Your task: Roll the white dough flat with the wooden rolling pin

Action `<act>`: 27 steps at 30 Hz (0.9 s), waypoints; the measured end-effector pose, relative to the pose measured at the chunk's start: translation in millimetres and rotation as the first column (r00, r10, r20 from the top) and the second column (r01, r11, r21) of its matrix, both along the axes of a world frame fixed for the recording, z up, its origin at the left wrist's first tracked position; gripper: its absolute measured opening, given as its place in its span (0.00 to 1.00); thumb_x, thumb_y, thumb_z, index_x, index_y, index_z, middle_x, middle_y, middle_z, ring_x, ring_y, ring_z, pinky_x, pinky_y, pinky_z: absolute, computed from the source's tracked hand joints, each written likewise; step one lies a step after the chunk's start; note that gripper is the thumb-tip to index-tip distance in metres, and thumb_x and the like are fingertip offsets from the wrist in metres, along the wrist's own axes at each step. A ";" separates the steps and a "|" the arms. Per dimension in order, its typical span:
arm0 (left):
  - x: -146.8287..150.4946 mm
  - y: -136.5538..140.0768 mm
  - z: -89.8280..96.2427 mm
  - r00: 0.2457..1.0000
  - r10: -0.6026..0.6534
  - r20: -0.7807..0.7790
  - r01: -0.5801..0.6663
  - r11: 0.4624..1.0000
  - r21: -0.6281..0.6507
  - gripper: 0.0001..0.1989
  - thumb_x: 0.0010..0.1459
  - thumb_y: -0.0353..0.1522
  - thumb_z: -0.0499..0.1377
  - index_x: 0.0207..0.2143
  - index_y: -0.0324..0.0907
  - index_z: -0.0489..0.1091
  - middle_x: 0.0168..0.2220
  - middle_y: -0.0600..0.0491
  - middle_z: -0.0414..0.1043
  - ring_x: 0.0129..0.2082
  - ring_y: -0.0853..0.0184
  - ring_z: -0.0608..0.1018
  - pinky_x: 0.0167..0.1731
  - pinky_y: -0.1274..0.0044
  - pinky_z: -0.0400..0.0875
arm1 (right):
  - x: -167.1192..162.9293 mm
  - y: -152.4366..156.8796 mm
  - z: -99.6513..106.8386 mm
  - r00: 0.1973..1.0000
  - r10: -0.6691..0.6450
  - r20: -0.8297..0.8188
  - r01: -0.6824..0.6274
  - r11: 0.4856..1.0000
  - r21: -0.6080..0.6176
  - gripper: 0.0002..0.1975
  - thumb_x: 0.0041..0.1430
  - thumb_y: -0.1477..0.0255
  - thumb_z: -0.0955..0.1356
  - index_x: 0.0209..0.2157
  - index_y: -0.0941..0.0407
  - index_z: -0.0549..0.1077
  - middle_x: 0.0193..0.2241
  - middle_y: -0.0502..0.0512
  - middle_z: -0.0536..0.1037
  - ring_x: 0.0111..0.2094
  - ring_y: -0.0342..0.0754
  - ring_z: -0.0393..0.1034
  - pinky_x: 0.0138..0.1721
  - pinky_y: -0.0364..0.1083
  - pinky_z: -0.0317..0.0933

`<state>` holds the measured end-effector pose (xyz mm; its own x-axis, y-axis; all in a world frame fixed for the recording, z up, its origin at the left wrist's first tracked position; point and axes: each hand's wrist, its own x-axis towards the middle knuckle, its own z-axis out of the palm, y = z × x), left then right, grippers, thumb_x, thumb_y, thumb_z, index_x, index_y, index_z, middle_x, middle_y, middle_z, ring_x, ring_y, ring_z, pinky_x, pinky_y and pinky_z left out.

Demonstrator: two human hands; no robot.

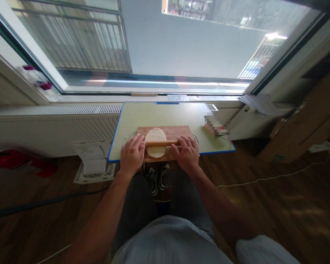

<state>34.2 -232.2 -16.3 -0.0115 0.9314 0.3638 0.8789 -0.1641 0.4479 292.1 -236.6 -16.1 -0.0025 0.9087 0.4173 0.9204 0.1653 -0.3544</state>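
Observation:
A flattened oval of pale dough [156,135] lies on a wooden cutting board [181,131]. Across its middle rests a thin wooden rolling pin [161,144]. My left hand [133,152] is closed over the pin's left end, just beside the dough. On the pin's right part my right hand [188,151] is closed too, its thumb pointing inward toward the dough. Both palms face down, hiding the pin's ends. Dough shows on the far and near sides of the pin.
The board sits on a small pale-green table [143,113] with a blue edge. A blurred-out package [217,125] lies at its right. Behind are a radiator [93,121] and a window. A red fire extinguisher [24,162] and a cardboard box [294,124] stand on the floor.

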 end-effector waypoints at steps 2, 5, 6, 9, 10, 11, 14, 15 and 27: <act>0.4 -4.8 -0.4 1.000 -0.003 0.012 0.002 1.000 0.005 0.28 0.76 0.44 0.44 0.67 0.45 0.72 0.71 0.46 0.70 0.72 0.56 0.70 0.72 0.60 0.62 | -0.1 -5.4 -1.0 1.000 -0.005 0.006 0.005 1.000 0.000 0.25 0.75 0.54 0.64 0.64 0.52 0.76 0.67 0.58 0.75 0.71 0.62 0.58 0.72 0.62 0.50; 0.6 -10.7 -1.7 1.000 0.001 0.025 -0.001 1.000 0.009 0.28 0.76 0.43 0.44 0.67 0.45 0.72 0.71 0.46 0.70 0.72 0.55 0.69 0.72 0.59 0.62 | -0.7 -11.8 -3.3 1.000 -0.009 0.014 0.009 1.000 0.005 0.26 0.75 0.54 0.65 0.66 0.53 0.74 0.69 0.58 0.73 0.73 0.62 0.56 0.73 0.62 0.49; 0.7 -12.4 -2.5 1.000 0.001 0.030 -0.002 1.000 0.012 0.28 0.76 0.43 0.44 0.67 0.45 0.72 0.71 0.46 0.70 0.72 0.55 0.69 0.73 0.59 0.61 | -0.9 -13.8 -4.5 1.000 -0.012 0.018 0.012 1.000 0.009 0.27 0.75 0.54 0.65 0.66 0.53 0.73 0.69 0.59 0.73 0.73 0.62 0.56 0.73 0.62 0.48; 1.3 -17.7 -5.7 0.999 0.001 0.051 -0.003 1.000 0.027 0.27 0.76 0.43 0.44 0.67 0.46 0.72 0.71 0.47 0.69 0.73 0.56 0.67 0.74 0.58 0.60 | -0.2 -20.7 -9.4 0.999 -0.008 0.033 0.007 1.000 0.017 0.28 0.74 0.55 0.65 0.68 0.53 0.71 0.71 0.61 0.70 0.75 0.63 0.53 0.74 0.64 0.48; 1.7 -19.7 -6.9 0.998 0.006 0.058 -0.008 0.999 0.033 0.27 0.76 0.42 0.44 0.67 0.47 0.72 0.72 0.48 0.69 0.74 0.56 0.66 0.74 0.58 0.59 | 0.4 -23.3 -11.2 0.999 -0.001 0.038 0.000 1.000 0.017 0.29 0.74 0.55 0.66 0.69 0.54 0.70 0.71 0.61 0.69 0.76 0.63 0.52 0.74 0.64 0.48; 2.2 -21.8 -8.0 0.998 0.012 0.063 -0.015 0.999 0.039 0.27 0.76 0.42 0.44 0.67 0.48 0.72 0.72 0.49 0.69 0.74 0.57 0.66 0.74 0.57 0.59 | 1.1 -25.9 -12.8 0.999 0.007 0.042 -0.007 1.000 0.017 0.29 0.73 0.55 0.66 0.69 0.54 0.70 0.72 0.61 0.69 0.76 0.63 0.51 0.74 0.65 0.47; 3.6 -28.0 -10.8 0.997 0.028 0.066 -0.033 0.998 0.062 0.26 0.76 0.43 0.45 0.66 0.49 0.72 0.72 0.49 0.69 0.75 0.57 0.65 0.74 0.56 0.58 | 3.4 -33.4 -16.4 0.999 0.020 0.043 -0.021 0.999 0.027 0.31 0.73 0.55 0.66 0.70 0.54 0.68 0.73 0.61 0.67 0.77 0.63 0.50 0.74 0.64 0.47; 3.8 -29.8 -11.7 0.997 0.027 0.067 -0.031 0.997 0.073 0.25 0.76 0.42 0.46 0.66 0.49 0.73 0.71 0.48 0.69 0.75 0.57 0.65 0.74 0.56 0.58 | 3.9 -35.6 -17.1 0.999 0.023 0.042 -0.025 0.999 0.032 0.31 0.73 0.55 0.66 0.71 0.54 0.68 0.73 0.61 0.67 0.77 0.63 0.50 0.75 0.64 0.47; 3.0 -35.1 -25.2 0.989 -0.019 0.145 -0.018 0.968 0.251 0.20 0.75 0.42 0.52 0.60 0.46 0.76 0.65 0.45 0.77 0.71 0.56 0.70 0.73 0.56 0.58 | 3.6 -51.9 -20.3 0.999 0.014 0.043 -0.017 0.998 0.067 0.29 0.75 0.58 0.66 0.71 0.53 0.66 0.73 0.61 0.67 0.77 0.64 0.50 0.73 0.71 0.46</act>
